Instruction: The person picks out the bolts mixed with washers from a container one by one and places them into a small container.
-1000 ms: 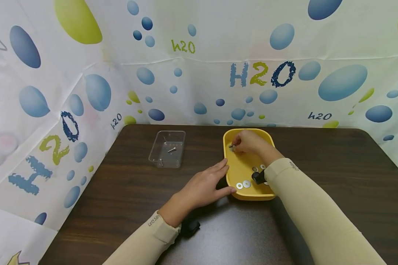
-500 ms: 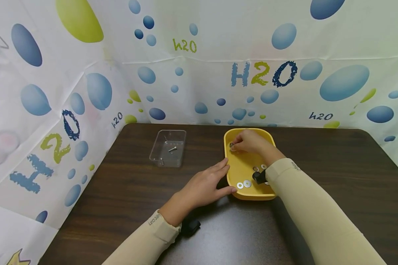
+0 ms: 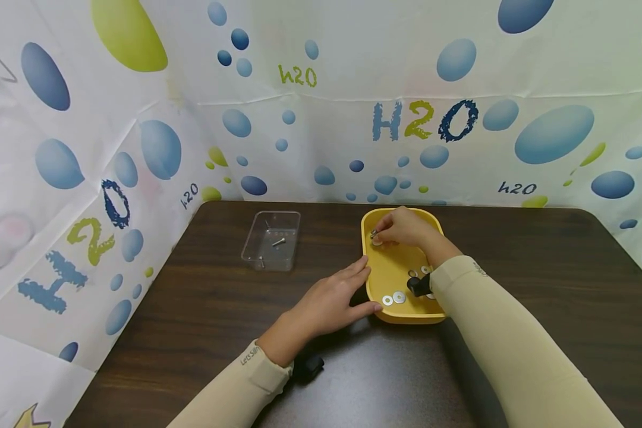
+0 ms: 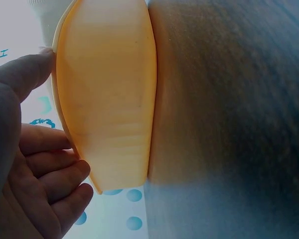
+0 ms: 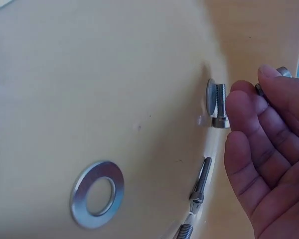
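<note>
Inside the far left part of the yellow tray (image 3: pixel 393 267), my right hand (image 3: pixel 406 229) pinches a small screw (image 5: pixel 283 72) between thumb and fingers, which hide much of it. Against the tray wall beside those fingers, the right wrist view shows an upright screw (image 5: pixel 220 104) with a washer (image 5: pixel 211 98) on edge. A further screw (image 5: pixel 203 180) lies along the same wall, and a large flat washer (image 5: pixel 97 195) rests on the tray floor. My left hand (image 3: pixel 321 304) rests on the tray's near left rim, thumb and fingers spread and touching it.
Left of the tray, a clear plastic box (image 3: pixel 254 261) stands on the dark wooden table (image 3: pixel 192 339) with a screw (image 3: pixel 279 242) in it. Several washers (image 3: pixel 399 297) lie in the tray's near end. A printed sheet (image 3: pixel 342 131) hangs behind the table.
My right fingers have shifted slightly at the tray's far left side, and the metal piece at their tips has changed its angle. The left hand stays on the rim.
</note>
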